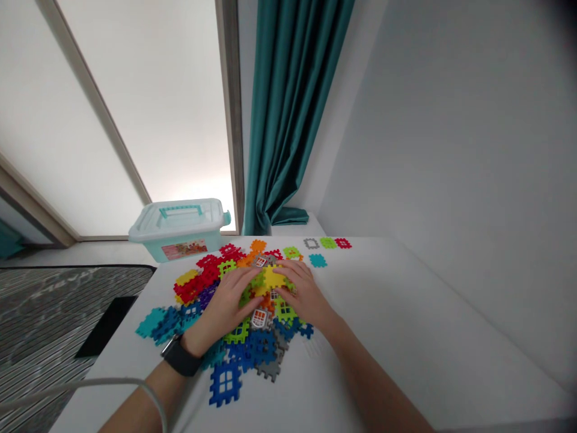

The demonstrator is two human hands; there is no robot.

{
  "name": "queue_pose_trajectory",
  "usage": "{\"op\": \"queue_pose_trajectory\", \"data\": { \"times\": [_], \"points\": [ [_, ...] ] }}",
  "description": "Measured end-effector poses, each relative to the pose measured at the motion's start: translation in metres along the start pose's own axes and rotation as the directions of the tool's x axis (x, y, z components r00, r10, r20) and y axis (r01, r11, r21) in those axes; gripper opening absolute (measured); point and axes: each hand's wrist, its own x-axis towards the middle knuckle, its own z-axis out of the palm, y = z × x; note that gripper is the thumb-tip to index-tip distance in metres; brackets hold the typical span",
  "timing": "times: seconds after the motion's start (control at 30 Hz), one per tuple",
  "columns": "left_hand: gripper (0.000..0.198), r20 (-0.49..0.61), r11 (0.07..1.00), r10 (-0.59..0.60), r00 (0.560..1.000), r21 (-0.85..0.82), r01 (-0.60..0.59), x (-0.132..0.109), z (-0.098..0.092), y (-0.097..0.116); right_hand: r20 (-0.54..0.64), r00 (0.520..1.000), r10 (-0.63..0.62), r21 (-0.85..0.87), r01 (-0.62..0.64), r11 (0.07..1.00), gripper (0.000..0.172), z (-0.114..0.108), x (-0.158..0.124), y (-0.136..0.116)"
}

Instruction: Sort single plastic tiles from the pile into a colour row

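Observation:
A heap of flat, toothed plastic tiles (211,282) in red, blue, green, yellow, grey and orange lies on a white table (406,337). My left hand (225,310) and my right hand (304,291) both rest on the heap's middle. Their fingertips meet on a yellow tile (273,278) and pinch it from either side. A black watch (180,359) sits on my left wrist. A blue window-shaped tile (225,383) lies nearest to me.
Loose tiles lie apart at the far edge: grey (311,243), green (328,242), red (343,243), teal (318,260). A pale teal lidded box (180,228) stands at the back left. A teal curtain (288,114) hangs behind. A white cable (90,385) crosses the near left.

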Motion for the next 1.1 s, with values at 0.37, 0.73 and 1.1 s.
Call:
{"op": "queue_pose_trajectory", "data": {
  "times": [0.37,0.73,1.1],
  "points": [
    [0.03,0.279,0.985,0.121,0.953,0.083,-0.149,0.023,0.009,0.02,0.012,0.975,0.222,-0.113,-0.219,0.969,0.031,-0.046,-0.083,0.071],
    [0.034,0.574,0.946,0.262,0.776,0.005,-0.323,0.067,0.053,0.064,-0.015,0.917,0.399,-0.216,-0.392,0.894,0.026,-0.074,-0.119,0.101],
    [0.019,0.633,0.94,0.272,0.725,-0.014,-0.34,0.075,0.083,0.07,-0.071,0.898,0.435,-0.316,-0.434,0.843,0.026,-0.075,-0.113,0.118]
  ]
}}
